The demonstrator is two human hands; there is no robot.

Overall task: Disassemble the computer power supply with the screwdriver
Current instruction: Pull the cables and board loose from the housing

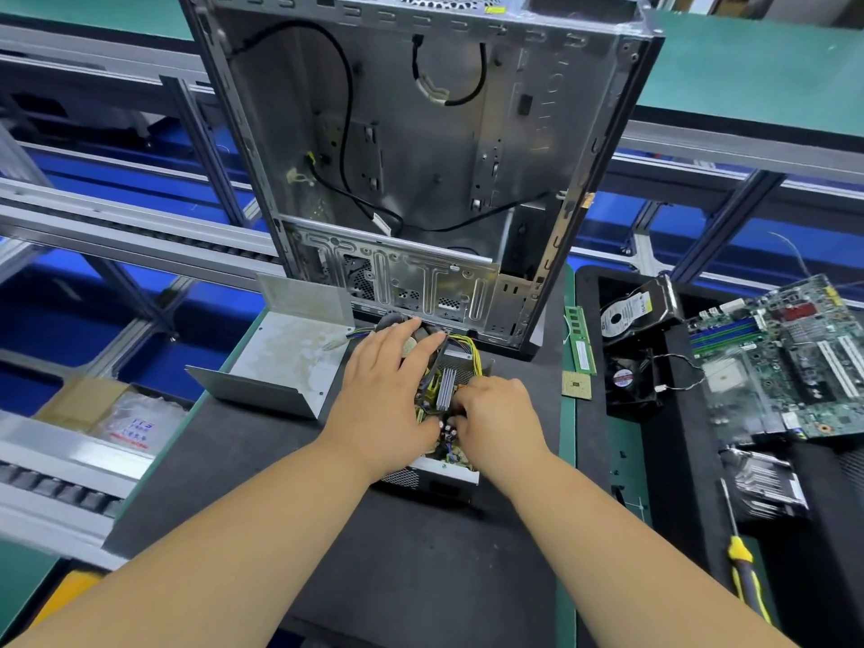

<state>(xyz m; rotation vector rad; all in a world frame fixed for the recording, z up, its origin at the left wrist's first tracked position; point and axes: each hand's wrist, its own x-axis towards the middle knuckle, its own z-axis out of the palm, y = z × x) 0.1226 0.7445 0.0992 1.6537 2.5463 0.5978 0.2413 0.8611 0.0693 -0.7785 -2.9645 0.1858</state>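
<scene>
- We have the power supply [444, 441] opened on the dark desk [262, 441], right under both hands and just in front of the empty computer case [411, 147]
- Our left hand [388, 390] lies flat, fingers straight, pressing on the fan and cable bundle at the far end; that grip is released, pressing and not clasping
- Our right hand [495, 413] curls its fingers down into the board beside the finned heat sink; we cannot tell what it pinches, if anything
- The removed cover [285, 353] lies just left of the left hand
- The screwdriver [743, 558] lies well off to the right of the right hand, untouched
- We judge the steel shell stiff and fairly heavy, the board inside fragile: better to hold it by the shell walls or board edges, not the capacitors or wires
- Its long axis runs away from us toward the case, cables at the far end
</scene>
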